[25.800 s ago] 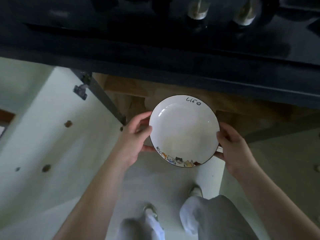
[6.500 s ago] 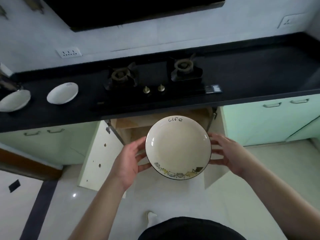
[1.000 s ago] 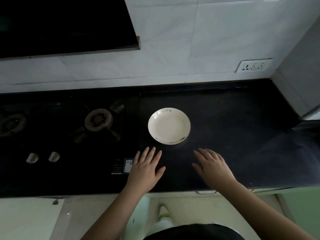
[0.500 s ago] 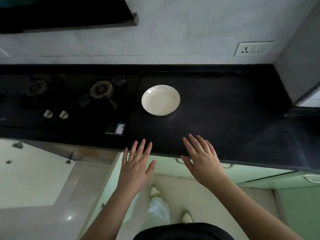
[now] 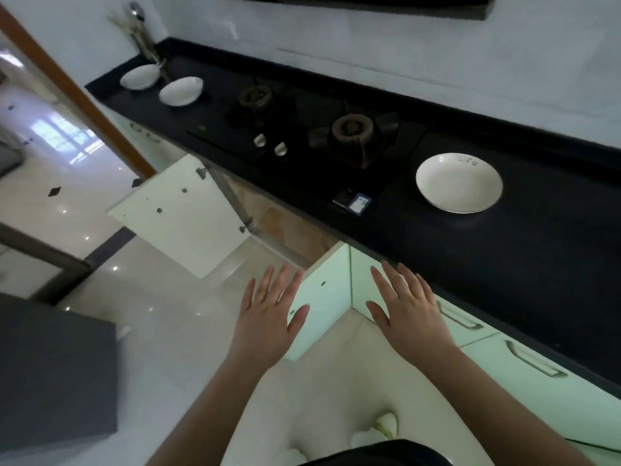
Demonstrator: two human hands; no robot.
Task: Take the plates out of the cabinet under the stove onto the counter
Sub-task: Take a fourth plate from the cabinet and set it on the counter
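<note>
Since half a second ago, my view has swung left and back from the tabletop [image 5: 504,264], so the open cabinet under the stove and two more plates now appear; both hands have dropped below the tabletop's edge.

Head view: my left hand [image 5: 268,317] and right hand [image 5: 408,309] hover palm down with fingers straight and spread, released and holding nothing, in front of the pale green cabinet door [image 5: 322,297] that stands open just beside them. The white plate with lettering on its rim [image 5: 459,183] rests flat on the black tabletop, to the right of the stove [image 5: 349,136] and well apart from both hands. Two further white plates, one [image 5: 180,91] just beside the other [image 5: 140,77], sit on the tabletop left of the stove, near a metal tap [image 5: 144,35]. The second cabinet door [image 5: 181,213] swings out to the left, and the wooden interior [image 5: 289,223] shows between the two doors; I cannot tell what it holds. Shiny pale floor [image 5: 151,314] lies below.
</note>
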